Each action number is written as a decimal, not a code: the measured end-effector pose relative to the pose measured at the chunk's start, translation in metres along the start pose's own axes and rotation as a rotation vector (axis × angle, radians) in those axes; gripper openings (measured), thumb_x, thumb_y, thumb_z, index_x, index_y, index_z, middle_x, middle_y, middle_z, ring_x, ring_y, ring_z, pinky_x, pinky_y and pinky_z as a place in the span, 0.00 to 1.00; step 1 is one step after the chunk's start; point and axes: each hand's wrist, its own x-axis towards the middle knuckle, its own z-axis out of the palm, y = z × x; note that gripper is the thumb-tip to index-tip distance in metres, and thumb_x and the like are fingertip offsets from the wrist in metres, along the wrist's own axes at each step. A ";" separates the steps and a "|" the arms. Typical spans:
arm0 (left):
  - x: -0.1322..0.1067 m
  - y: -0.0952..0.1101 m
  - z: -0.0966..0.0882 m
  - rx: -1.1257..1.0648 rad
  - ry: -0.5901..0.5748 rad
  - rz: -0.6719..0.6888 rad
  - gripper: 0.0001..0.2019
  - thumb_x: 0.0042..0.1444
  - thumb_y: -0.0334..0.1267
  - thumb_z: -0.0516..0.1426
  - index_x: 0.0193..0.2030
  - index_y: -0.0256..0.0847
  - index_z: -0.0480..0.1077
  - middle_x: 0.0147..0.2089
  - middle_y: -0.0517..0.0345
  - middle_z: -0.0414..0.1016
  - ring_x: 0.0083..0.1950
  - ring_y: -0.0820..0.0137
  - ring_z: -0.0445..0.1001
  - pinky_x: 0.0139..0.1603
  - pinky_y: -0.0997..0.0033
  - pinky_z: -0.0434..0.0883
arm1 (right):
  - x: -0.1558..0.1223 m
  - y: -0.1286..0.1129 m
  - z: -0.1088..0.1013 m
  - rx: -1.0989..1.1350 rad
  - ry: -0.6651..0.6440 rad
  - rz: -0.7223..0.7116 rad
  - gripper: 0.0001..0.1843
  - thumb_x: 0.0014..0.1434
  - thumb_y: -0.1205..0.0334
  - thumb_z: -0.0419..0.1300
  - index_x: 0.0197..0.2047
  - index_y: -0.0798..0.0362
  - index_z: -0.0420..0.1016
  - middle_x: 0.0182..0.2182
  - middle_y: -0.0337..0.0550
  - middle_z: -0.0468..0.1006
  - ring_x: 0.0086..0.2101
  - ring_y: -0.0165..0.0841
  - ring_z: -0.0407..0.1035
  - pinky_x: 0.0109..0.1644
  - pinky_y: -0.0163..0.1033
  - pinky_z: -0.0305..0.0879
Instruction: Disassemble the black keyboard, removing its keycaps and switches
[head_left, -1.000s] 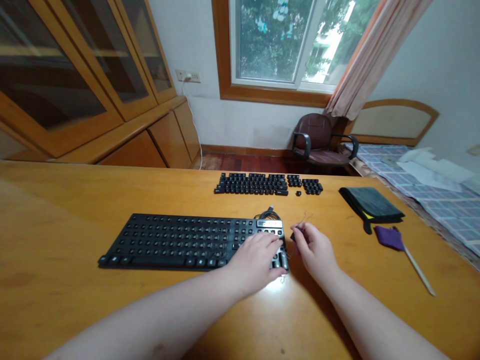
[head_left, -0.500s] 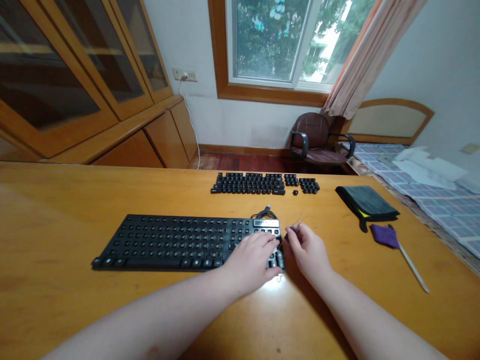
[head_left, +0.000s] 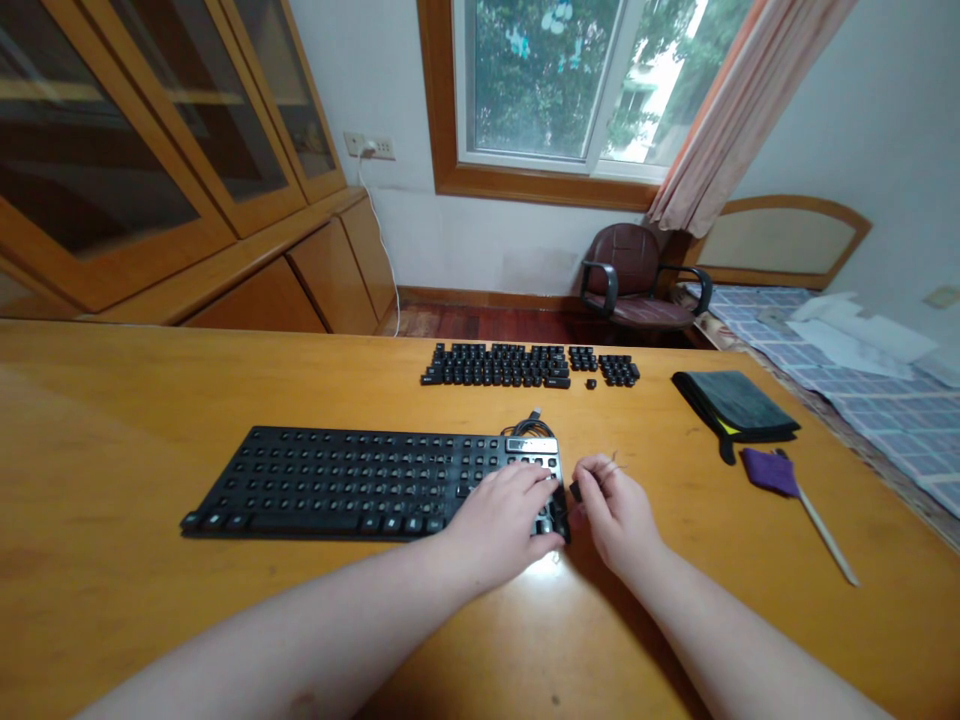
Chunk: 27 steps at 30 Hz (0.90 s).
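Observation:
A black keyboard base (head_left: 352, 480) with its keycaps removed lies on the wooden desk (head_left: 150, 400). My left hand (head_left: 499, 520) rests palm down on its right end, fingers spread over the number pad. My right hand (head_left: 615, 505) is pinched on a small black keycap (head_left: 576, 490) with a thin wire tool, right beside the keyboard's right edge. The removed keycaps (head_left: 525, 366) are laid out in rows farther back on the desk, with one loose cap (head_left: 591, 384) near them.
A folded dark cloth (head_left: 733, 402) and a purple-headed brush (head_left: 795, 500) lie at the right of the desk. The keyboard's coiled cable (head_left: 531, 428) sits behind its right end. Beyond the desk are a maroon chair (head_left: 637, 280), wooden cabinets and a bed.
My right hand has moved left and toward me, bringing the keycap up against the keyboard's right edge. My left hand stays on the number pad.

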 end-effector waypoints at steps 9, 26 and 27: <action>0.001 0.003 0.003 -0.020 -0.036 0.052 0.20 0.48 0.37 0.60 0.50 0.39 0.67 0.53 0.49 0.70 0.56 0.59 0.65 0.58 0.58 0.62 | -0.005 -0.011 -0.005 -0.237 0.033 -0.415 0.07 0.60 0.63 0.48 0.32 0.50 0.65 0.24 0.40 0.74 0.24 0.30 0.69 0.28 0.33 0.65; 0.003 0.002 0.006 -0.059 0.017 0.094 0.13 0.50 0.38 0.58 0.43 0.40 0.70 0.45 0.52 0.74 0.51 0.62 0.68 0.54 0.60 0.65 | -0.008 -0.014 -0.001 -0.329 0.049 -0.781 0.07 0.59 0.72 0.48 0.36 0.53 0.64 0.22 0.42 0.72 0.22 0.30 0.67 0.26 0.34 0.64; 0.003 0.001 0.006 -0.066 0.019 0.098 0.12 0.50 0.38 0.58 0.43 0.40 0.70 0.44 0.53 0.74 0.51 0.62 0.69 0.54 0.60 0.66 | -0.008 -0.017 -0.001 -0.316 0.060 -0.803 0.07 0.58 0.72 0.49 0.36 0.53 0.64 0.22 0.41 0.71 0.21 0.30 0.66 0.26 0.34 0.64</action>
